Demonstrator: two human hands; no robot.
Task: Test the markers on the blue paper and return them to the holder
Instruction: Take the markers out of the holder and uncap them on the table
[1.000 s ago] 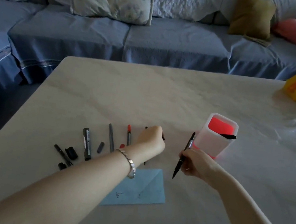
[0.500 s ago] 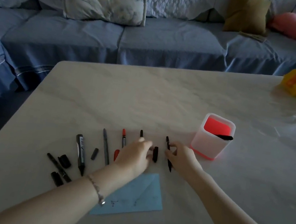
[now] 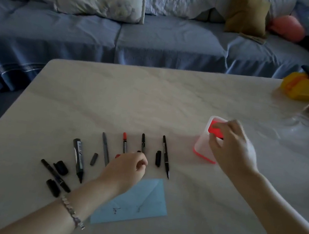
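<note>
The blue paper lies flat on the tabletop nearest me and carries a few small test marks. It is thin and light. I judge that it will slide on the smooth surface, so it should be pressed down at one edge with flat fingers while writing.

My left hand is just beyond the paper's far edge, over the row of markers, with its fingers curled under. I cannot tell whether it pinches anything.

The markers lie side by side, apart from one another:
- the thick black marker is towards the left;
- the red marker is just past my left knuckles;
- the fine black marker is at the right end, with a loose cap just beside it.

Each looks light, stiff and smooth-barrelled, and likely to roll if nudged. Take hold at mid-barrel, clear of the bare tip, which may smear. Pinch the caps by their sides.

My right hand, well apart from the left, is over the mouth of the holder, with its fingers curled down at the rim. It hides the opening, so I cannot tell whether it grips anything. The holder stands upright to the right of the row. It is translucent plastic and probably light enough to tip, so steady its wall when inserting a marker.

A yellow box sits at the far right corner. A sofa lies beyond.
</note>
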